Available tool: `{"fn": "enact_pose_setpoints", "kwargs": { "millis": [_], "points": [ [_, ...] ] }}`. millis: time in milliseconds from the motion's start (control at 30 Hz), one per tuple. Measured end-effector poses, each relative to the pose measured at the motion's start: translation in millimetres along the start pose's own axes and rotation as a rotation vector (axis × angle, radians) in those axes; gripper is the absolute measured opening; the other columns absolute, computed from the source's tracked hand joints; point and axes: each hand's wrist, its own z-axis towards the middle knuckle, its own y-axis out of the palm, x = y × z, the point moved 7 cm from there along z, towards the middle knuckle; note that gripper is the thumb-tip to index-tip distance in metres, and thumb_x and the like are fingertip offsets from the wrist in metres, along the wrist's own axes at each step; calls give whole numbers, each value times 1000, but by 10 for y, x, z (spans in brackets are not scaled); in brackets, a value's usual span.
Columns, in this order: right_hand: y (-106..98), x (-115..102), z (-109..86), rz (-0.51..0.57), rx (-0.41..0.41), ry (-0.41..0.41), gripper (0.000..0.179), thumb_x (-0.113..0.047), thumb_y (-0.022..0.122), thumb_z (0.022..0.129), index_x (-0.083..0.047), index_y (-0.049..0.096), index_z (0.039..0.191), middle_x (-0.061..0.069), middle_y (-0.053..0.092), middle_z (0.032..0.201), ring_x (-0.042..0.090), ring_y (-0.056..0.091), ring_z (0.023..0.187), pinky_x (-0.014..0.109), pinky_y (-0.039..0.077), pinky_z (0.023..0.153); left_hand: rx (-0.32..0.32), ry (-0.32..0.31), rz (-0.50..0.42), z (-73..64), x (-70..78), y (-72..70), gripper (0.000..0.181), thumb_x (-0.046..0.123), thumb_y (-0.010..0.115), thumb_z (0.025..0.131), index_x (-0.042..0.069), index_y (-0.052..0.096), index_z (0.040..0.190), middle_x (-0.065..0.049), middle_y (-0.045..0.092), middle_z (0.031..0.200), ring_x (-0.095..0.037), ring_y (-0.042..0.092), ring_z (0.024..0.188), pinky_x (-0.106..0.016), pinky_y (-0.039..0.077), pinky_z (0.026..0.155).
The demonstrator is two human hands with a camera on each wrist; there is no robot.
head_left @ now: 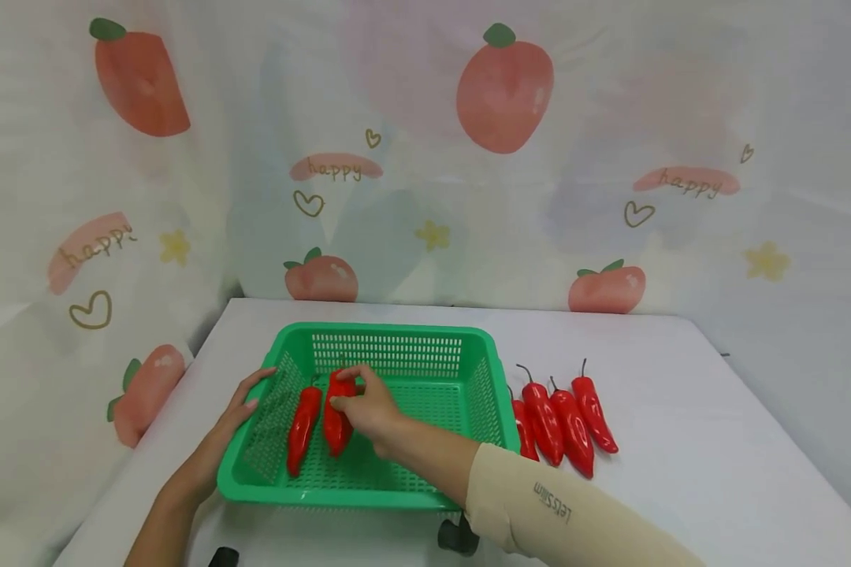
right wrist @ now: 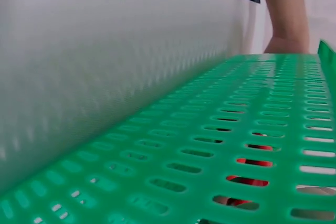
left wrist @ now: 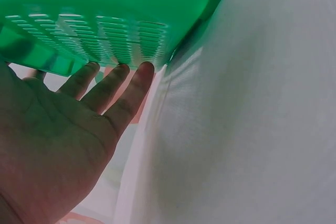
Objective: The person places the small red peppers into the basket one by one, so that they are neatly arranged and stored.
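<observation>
A green perforated basket [head_left: 390, 499] sits on the white table. Inside it, my right hand [head_left: 372, 405] grips a red chili pepper [head_left: 336, 435], thumb on one side and fingers on the other. To the left of that pepper lies a second red chili pepper [head_left: 303, 429], its lower end toward the near wall. My left hand [head_left: 216, 445] is at the basket's left rim. In the left wrist view, the left hand's extended fingers [left wrist: 134, 95] rest against the slotted side wall. The right wrist view shows mostly the basket's slotted wall [right wrist: 178, 167], with red showing through several slots.
On the table [head_left: 688, 409], several red chili peppers [head_left: 573, 429] lie side by side just right of the basket, partly hidden by its wall. A fruit-print cloth [head_left: 425, 94] hangs behind the table and along its left side. A black device [head_left: 458, 537] sits under the right forearm.
</observation>
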Motion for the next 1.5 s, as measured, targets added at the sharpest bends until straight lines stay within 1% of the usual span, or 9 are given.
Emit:
{"fn": "enact_pose_setpoints", "kwargs": {
  "millis": [233, 467, 700, 833, 967, 1033, 1167, 1367, 1500],
  "points": [
    [-26, 95, 42, 56, -6, 24, 34, 3, 68, 96, -7, 58, 127, 17, 57, 119, 30, 65, 95, 38, 58, 73, 15, -28, 4, 15, -13, 20, 53, 44, 26, 113, 30, 19, 163, -16, 9, 166, -49, 22, 141, -47, 47, 94],
    [-5, 138, 38, 6, -20, 32, 36, 9, 69, 92, -5, 57, 123, 16, 60, 113, 30, 65, 91, 39, 57, 67, 19, -23, 2, 22, -13, 7, 53, 44, 26, 113, 30, 20, 163, -15, 9, 167, -49, 22, 142, -48, 47, 95],
    [-22, 149, 27, -18, 4, 32, 36, 9, 71, 91, -7, 58, 122, 15, 60, 114, 29, 65, 91, 37, 55, 63, 21, -28, 3, 21, -4, 23, 53, 43, 27, 113, 30, 20, 163, -15, 8, 167, -50, 21, 143, -51, 47, 96],
    [-14, 155, 24, -25, 10, 25, 37, 10, 71, 90, -8, 61, 121, 15, 59, 118, 28, 65, 90, 36, 55, 65, 25, -27, 9, 13, -1, 23, 53, 43, 26, 113, 30, 20, 163, -15, 8, 167, -50, 20, 143, -53, 46, 97],
    [0, 164, 16, -54, 5, 32, 35, 10, 71, 90, -6, 62, 120, 14, 61, 109, 26, 66, 86, 37, 57, 66, 25, -16, 10, 16, 3, 19, 53, 43, 26, 113, 30, 20, 163, -15, 8, 167, -50, 20, 144, -55, 45, 98],
    [6, 171, 10, -87, 6, 39, 35, 10, 71, 90, -6, 61, 119, 13, 62, 104, 26, 65, 85, 38, 57, 66, 22, -16, 6, 15, -3, 20, 53, 43, 26, 113, 30, 20, 163, -15, 8, 167, -50, 20, 144, -55, 45, 98],
    [3, 177, -6, -179, 30, 50, 37, 13, 70, 86, -9, 62, 115, 11, 61, 102, 27, 63, 87, 42, 57, 68, 17, -18, 5, 10, -19, 25, 53, 42, 26, 113, 30, 20, 164, -15, 7, 168, -50, 19, 145, -56, 45, 99],
    [-22, 166, 0, -328, 56, 47, 41, 14, 63, 78, -12, 61, 110, 11, 59, 98, 29, 60, 84, 44, 56, 63, 23, -9, 23, 9, -11, 18, 53, 43, 26, 113, 30, 20, 164, -14, 7, 168, -49, 16, 146, -60, 41, 102],
    [-4, 153, 4, -367, 34, 23, 35, 10, 71, 84, -11, 58, 109, 12, 59, 97, 28, 61, 82, 43, 56, 62, 25, -10, 20, 21, -12, 13, 53, 43, 27, 113, 30, 20, 163, -14, 7, 168, -49, 17, 146, -59, 43, 101]
  ]
}}
